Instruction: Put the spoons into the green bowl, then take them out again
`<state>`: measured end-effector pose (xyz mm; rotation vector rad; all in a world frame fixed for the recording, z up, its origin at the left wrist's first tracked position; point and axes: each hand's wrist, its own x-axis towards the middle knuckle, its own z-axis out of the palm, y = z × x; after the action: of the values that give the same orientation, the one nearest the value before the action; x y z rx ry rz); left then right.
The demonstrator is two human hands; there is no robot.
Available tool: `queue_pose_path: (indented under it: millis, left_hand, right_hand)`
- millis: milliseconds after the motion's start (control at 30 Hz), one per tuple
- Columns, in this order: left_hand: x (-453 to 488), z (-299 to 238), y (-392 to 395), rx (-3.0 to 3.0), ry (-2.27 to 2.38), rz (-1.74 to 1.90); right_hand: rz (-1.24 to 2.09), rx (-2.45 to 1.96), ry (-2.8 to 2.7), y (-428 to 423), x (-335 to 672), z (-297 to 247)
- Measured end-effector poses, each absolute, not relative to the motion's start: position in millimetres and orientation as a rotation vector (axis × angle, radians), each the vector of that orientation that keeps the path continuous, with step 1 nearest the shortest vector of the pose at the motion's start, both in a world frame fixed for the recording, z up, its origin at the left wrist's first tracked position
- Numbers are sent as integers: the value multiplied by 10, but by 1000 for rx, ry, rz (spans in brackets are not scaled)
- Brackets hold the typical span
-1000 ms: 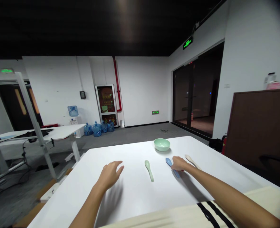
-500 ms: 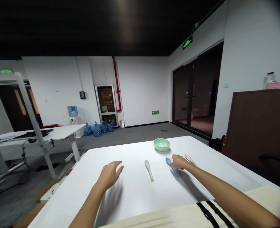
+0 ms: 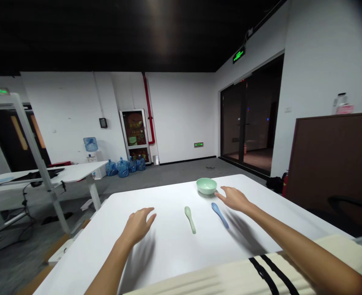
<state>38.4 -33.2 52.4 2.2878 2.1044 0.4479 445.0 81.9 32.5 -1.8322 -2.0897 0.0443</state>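
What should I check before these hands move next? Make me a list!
1. Left hand free: ok, nothing seen in it.
2. Right hand free: ok, nothing seen in it.
3. Pale green, round, plastic-looking bowl upright: ok.
4. Right hand clear of the bowl: cannot tell; they look close.
5. Pale green, slim, plastic-looking spoon and blue, slim, plastic-looking spoon apart: ok, white, flat, hard-looking table shows between.
6. Bowl well back from the table's far edge: not ok, it looks near.
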Motion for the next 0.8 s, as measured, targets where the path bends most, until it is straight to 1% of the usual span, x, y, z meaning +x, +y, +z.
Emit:
queue_pose_path:
  millis: [167,267,800]
  left_hand:
    - [392,528,-338,2285,2114,429]
    - [401,538,-352,2282,2114,425]
    - [390,529,-346,2282,2109,448]
  right_hand:
    - [63,-1853,-2155,796,4559,-8]
    - [106,-1832,-2223,798,4572,-106]
    - [182,-1781,-2282,651,4476,7]
